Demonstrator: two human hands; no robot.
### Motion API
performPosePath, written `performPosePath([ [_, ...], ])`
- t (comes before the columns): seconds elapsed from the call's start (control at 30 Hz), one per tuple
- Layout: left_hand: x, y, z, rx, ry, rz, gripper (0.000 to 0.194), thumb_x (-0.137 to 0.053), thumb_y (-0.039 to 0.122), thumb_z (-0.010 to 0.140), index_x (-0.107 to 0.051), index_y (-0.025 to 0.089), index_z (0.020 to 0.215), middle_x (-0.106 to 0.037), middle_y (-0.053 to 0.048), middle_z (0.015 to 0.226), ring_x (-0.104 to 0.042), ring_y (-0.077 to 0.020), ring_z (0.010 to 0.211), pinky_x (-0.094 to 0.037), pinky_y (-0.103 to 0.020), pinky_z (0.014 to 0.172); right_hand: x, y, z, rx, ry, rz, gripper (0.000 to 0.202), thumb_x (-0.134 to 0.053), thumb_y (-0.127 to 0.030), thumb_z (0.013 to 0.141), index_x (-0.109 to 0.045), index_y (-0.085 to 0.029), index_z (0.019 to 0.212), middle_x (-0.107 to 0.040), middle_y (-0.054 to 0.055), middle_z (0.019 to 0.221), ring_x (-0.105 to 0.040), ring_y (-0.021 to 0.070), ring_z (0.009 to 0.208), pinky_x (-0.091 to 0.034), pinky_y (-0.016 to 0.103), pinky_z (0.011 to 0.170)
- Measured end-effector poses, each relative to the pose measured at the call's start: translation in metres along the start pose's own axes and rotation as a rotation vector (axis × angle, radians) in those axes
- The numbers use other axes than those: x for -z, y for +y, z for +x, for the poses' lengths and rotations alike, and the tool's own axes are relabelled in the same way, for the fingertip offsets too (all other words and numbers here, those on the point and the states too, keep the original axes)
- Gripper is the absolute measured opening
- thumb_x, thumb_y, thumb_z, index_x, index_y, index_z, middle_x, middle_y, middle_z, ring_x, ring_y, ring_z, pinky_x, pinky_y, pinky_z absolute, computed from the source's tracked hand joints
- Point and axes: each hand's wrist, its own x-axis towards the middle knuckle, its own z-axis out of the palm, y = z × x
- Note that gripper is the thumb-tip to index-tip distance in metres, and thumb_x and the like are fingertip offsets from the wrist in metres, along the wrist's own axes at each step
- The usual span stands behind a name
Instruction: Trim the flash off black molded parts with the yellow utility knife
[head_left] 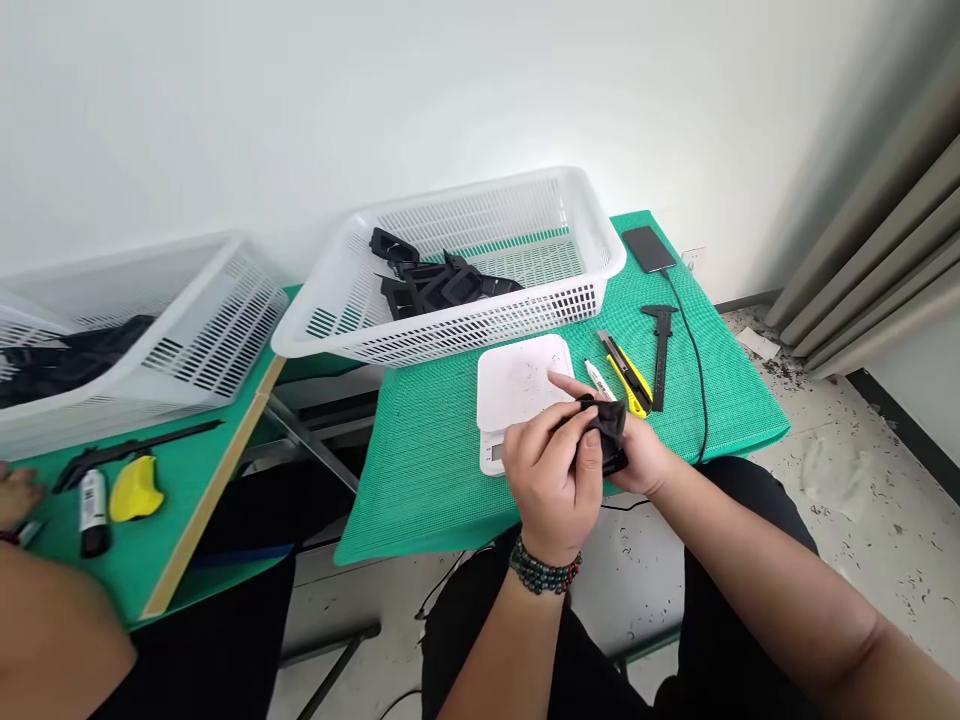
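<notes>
A black part (606, 425) is held between both hands, above the front edge of the green-covered table (420, 470). My left hand (551, 470), with a beaded bracelet at the wrist, pinches it from the left. Around its right side and underneath wraps my right hand (641, 455), one finger pointing left. Just behind and left of the hands lies a white scale (517, 385) with small dark crumbs on it. A marker (598, 380) and a yellow utility knife (628, 375) lie beyond the hands. The part's lower side is hidden by the fingers.
A white basket (480, 330) with black parts (450, 285) stands at the back. Right are a black caliper (661, 355), a dark flat pad (649, 249) and its cable. On the left table (217, 470), a co-worker's hand (16, 495) is near a marker and a yellow object (135, 490).
</notes>
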Motion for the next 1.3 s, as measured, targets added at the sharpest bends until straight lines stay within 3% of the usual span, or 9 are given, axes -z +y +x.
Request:
performPosePath([
  [0.13,-0.001,0.000,0.001,0.049,-0.015,0.046,0.024,-0.057,0.031,0.097,-0.077,0.023,0.107,-0.071,-0.013,0.131,-0.059,-0.0336,0.117,-0.042,-0.052,0.100,-0.003,0.000,0.001,0.003,-0.009,0.041,0.051,-0.074,-0.042,0.082,-0.070,-0.028,0.131,-0.075,0.003,0.112,-0.068,0.0216,0.109,-0.052,0.035,0.099],
  [0.23,-0.003,0.000,-0.001,0.057,-0.118,0.006,0.036,-0.049,0.038,0.100,-0.069,0.021,0.125,-0.062,-0.015,0.146,-0.051,-0.0380,0.137,-0.035,-0.058,0.110,-0.006,-0.001,0.001,-0.006,-0.002,0.054,0.048,-0.071,-0.048,0.083,-0.072,-0.029,0.128,-0.075,0.005,0.119,-0.066,0.0258,0.118,-0.054,0.040,0.101],
  [0.37,-0.004,0.000,-0.003,0.075,-0.253,-0.011,0.055,-0.043,0.047,0.104,-0.051,0.018,0.150,-0.046,-0.019,0.161,-0.040,-0.0375,0.149,-0.028,-0.060,0.119,-0.007,-0.003,0.001,0.003,0.010,0.078,0.053,-0.068,-0.060,0.084,-0.072,-0.029,0.126,-0.074,0.007,0.125,-0.061,0.0291,0.129,-0.052,0.044,0.107],
  [0.47,-0.007,0.000,-0.005,0.056,-0.278,-0.024,0.050,-0.041,0.039,0.106,-0.052,0.020,0.151,-0.040,-0.017,0.165,-0.035,-0.0345,0.154,-0.028,-0.059,0.122,-0.006,-0.002,0.003,0.019,0.048,0.090,0.053,-0.069,-0.062,0.084,-0.072,-0.029,0.125,-0.074,0.007,0.126,-0.059,0.0295,0.132,-0.050,0.046,0.110],
  [0.67,-0.014,0.007,-0.010,-0.062,-0.275,-0.065,0.039,-0.044,0.022,0.103,-0.068,0.019,0.134,-0.049,-0.015,0.160,-0.038,-0.0328,0.153,-0.034,-0.058,0.122,0.006,0.000,0.006,0.033,0.106,0.238,0.053,-0.050,-0.071,0.093,-0.073,-0.029,0.116,-0.077,0.006,0.113,-0.068,0.0257,0.119,-0.055,0.046,0.102],
  [0.8,-0.013,0.010,-0.012,-0.125,-0.188,-0.088,0.035,-0.049,0.020,0.100,-0.071,0.017,0.127,-0.060,-0.016,0.150,-0.047,-0.0336,0.148,-0.038,-0.057,0.120,0.012,-0.001,0.007,0.011,0.080,0.281,0.060,-0.058,-0.077,0.087,-0.073,-0.025,0.115,-0.077,0.004,0.097,-0.072,0.0232,0.103,-0.058,0.042,0.097],
  [0.97,-0.006,0.010,-0.008,-0.131,-0.060,-0.196,0.033,-0.048,0.017,0.098,-0.071,0.019,0.122,-0.073,-0.013,0.129,-0.064,-0.0305,0.130,-0.051,-0.053,0.108,0.016,0.001,0.010,0.075,0.135,0.280,0.066,-0.054,-0.079,0.088,-0.073,-0.020,0.111,-0.075,0.005,0.094,-0.070,0.0199,0.090,-0.058,0.035,0.090],
  [1.13,-0.003,0.008,-0.003,-0.113,-0.072,-0.134,0.037,-0.051,0.018,0.098,-0.067,0.020,0.130,-0.070,-0.013,0.135,-0.060,-0.0316,0.133,-0.050,-0.054,0.109,0.013,0.008,0.011,0.048,0.078,-0.001,0.070,-0.046,-0.086,0.086,-0.071,-0.022,0.103,-0.071,0.006,0.087,-0.067,0.0229,0.088,-0.058,0.038,0.083],
  [1.3,0.001,-0.001,0.000,0.076,-0.127,-0.113,0.054,-0.056,0.029,0.099,-0.050,0.024,0.152,-0.053,-0.013,0.157,-0.047,-0.0328,0.147,-0.038,-0.056,0.121,-0.002,0.024,0.005,0.182,0.018,-0.408,0.051,-0.065,-0.074,0.084,-0.066,-0.023,0.081,-0.065,0.004,0.079,-0.061,0.0235,0.084,-0.054,0.040,0.084],
])
